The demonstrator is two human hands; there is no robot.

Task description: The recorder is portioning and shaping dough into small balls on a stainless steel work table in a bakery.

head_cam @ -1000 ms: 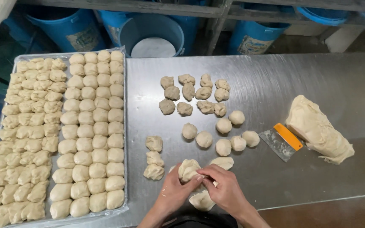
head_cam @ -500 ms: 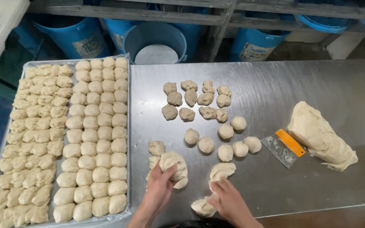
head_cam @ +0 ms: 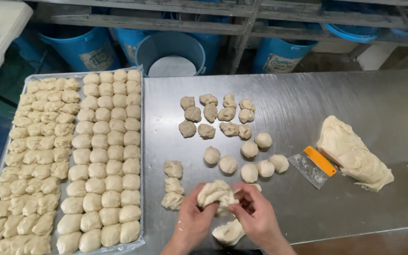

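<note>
Having come back together since a moment ago, the left hand and right hand now both clench one dough piece above the steel tabletop.

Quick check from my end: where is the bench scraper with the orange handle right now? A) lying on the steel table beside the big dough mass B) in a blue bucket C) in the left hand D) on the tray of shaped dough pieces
A: the bench scraper lies flat on the steel table, just left of the big dough mass, while both hands hold a dough piece.
</note>
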